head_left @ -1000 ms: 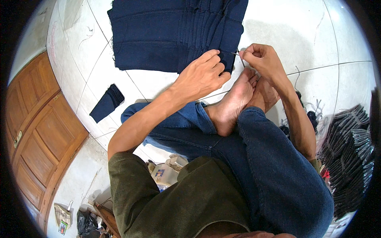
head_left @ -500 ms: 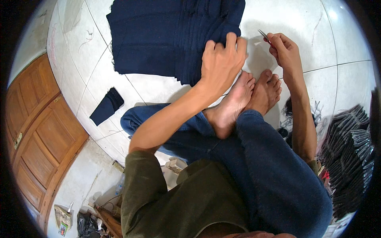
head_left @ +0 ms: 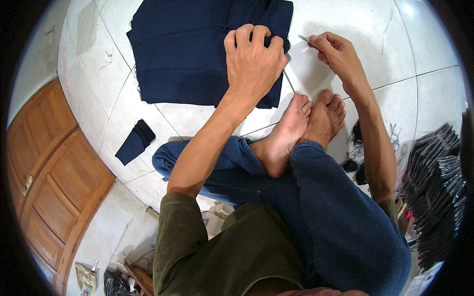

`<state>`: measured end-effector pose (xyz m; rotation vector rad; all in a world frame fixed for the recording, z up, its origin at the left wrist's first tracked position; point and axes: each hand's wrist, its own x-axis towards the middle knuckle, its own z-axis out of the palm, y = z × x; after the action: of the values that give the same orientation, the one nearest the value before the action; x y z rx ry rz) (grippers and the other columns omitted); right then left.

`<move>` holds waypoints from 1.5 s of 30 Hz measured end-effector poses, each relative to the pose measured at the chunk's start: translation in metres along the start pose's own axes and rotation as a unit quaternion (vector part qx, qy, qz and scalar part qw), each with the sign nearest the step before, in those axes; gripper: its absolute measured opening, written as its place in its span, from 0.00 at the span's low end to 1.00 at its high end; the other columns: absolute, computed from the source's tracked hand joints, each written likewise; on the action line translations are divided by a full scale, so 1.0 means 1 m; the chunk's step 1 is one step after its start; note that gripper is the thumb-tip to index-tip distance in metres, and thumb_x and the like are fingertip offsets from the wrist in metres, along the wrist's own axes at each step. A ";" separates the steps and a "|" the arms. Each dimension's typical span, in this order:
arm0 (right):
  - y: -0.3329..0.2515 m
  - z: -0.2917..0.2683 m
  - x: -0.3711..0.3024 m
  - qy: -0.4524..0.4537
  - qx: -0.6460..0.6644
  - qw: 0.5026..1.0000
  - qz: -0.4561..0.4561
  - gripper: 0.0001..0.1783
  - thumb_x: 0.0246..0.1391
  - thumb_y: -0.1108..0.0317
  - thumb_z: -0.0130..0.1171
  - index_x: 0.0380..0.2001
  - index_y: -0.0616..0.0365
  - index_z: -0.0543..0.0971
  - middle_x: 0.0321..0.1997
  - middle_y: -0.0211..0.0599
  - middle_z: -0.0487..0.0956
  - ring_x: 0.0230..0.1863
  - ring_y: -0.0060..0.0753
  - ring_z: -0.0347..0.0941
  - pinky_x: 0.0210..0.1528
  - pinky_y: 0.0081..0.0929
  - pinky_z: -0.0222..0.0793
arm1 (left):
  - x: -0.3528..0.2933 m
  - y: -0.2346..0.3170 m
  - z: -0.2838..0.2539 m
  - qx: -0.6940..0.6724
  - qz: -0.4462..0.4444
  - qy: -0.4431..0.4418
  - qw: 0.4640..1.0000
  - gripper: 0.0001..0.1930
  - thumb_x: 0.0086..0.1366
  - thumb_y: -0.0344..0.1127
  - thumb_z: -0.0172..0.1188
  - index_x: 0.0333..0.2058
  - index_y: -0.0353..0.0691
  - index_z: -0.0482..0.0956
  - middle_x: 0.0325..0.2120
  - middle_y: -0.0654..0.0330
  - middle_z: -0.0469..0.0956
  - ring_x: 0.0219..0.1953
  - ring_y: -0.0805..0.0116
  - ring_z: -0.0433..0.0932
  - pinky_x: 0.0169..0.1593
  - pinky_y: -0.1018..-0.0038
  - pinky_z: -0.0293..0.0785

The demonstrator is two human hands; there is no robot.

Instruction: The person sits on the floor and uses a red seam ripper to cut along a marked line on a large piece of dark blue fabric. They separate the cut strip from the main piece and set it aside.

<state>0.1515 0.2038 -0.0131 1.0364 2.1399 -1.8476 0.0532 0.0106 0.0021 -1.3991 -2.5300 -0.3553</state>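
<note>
A stack of navy cloth pieces (head_left: pixel 182 74) lies on the white tiled floor at the top of the view, with frayed threads along its left edge. My left hand (head_left: pixel 254 56) rests on the right part of it, fingers bent and gripping the cloth, their tips partly hidden. To the right of the stack my right hand (head_left: pixel 333 52) holds small thread snips (head_left: pixel 303 37) above the floor. Their pointed metal tip aims left toward the cloth, and most of the handle is inside my fingers.
My bare feet (head_left: pixel 301 123) and crossed legs in jeans are just below the cloth. A small folded navy piece (head_left: pixel 136 142) lies to the left. Black thread scraps (head_left: pixel 356 148) and a pile of dark bundled strips (head_left: pixel 434 187) are at right. A wooden door (head_left: pixel 59 187) stands at far left.
My left hand has moved left and slightly up across the cloth. The layered folds at the stack's right now lie under a flatter surface. My right hand with the snips has shifted left.
</note>
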 end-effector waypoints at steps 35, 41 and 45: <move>-0.017 0.003 0.040 -0.084 -0.139 0.984 -0.069 0.25 0.52 0.46 0.66 0.27 0.61 0.87 0.21 0.31 0.77 0.26 0.25 0.71 0.31 0.28 0.65 | -0.008 -0.002 0.008 -0.011 0.026 0.038 0.999 0.09 0.51 0.39 0.74 0.29 0.47 0.84 0.37 0.67 0.77 0.52 0.58 0.70 0.55 0.53 0.62; -0.015 0.008 0.039 -0.062 -0.132 0.985 -0.087 0.25 0.52 0.47 0.67 0.26 0.63 0.85 0.19 0.31 0.76 0.24 0.24 0.70 0.30 0.28 0.65 | -0.010 -0.002 0.008 -0.016 0.028 0.039 0.999 0.09 0.51 0.38 0.74 0.30 0.47 0.84 0.38 0.66 0.78 0.52 0.57 0.70 0.55 0.53 0.61; -0.012 0.006 0.039 -0.047 -0.148 0.983 -0.102 0.25 0.53 0.46 0.66 0.28 0.63 0.86 0.22 0.34 0.79 0.26 0.26 0.72 0.31 0.28 0.66 | -0.009 -0.002 0.009 -0.020 0.026 0.041 0.999 0.10 0.50 0.38 0.74 0.30 0.46 0.84 0.38 0.66 0.78 0.52 0.57 0.71 0.55 0.53 0.62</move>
<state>0.1133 0.2141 -0.0246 0.6766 2.4428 -1.5474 0.0560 0.0053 -0.0099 -1.4309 -2.4301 -0.4461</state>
